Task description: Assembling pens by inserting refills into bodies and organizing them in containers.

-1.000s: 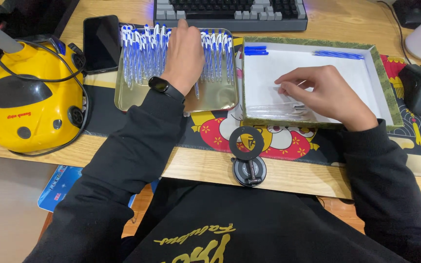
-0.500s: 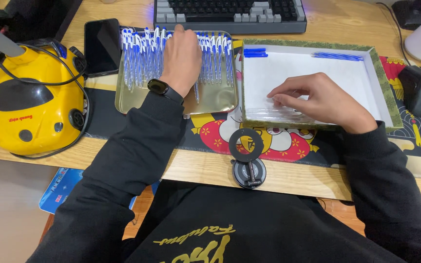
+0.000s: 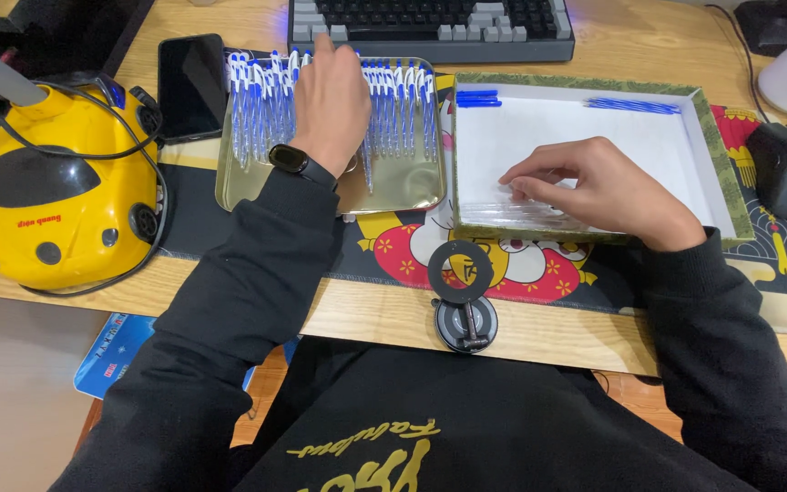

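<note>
While spread flat over a row of blue-and-white pens (image 3: 403,96) in a shallow metal tray (image 3: 239,187), left hand (image 3: 330,105) palm down, fingers loosely apart, touching the pens, gripping none that shows. Right hand (image 3: 594,191) inside a white box (image 3: 585,128) with a green patterned rim, fingertips (image 3: 516,182) pressed together on clear sleeves (image 3: 512,214) near the front wall; cannot tell whether anything is pinched. Phone (image 3: 191,84) left of the tray, keyboard (image 3: 430,25) behind it.

Blue-and-white pens (image 3: 393,105) lie in a row on a metal tray (image 3: 393,187), beside a white-lined box (image 3: 585,137).
</note>
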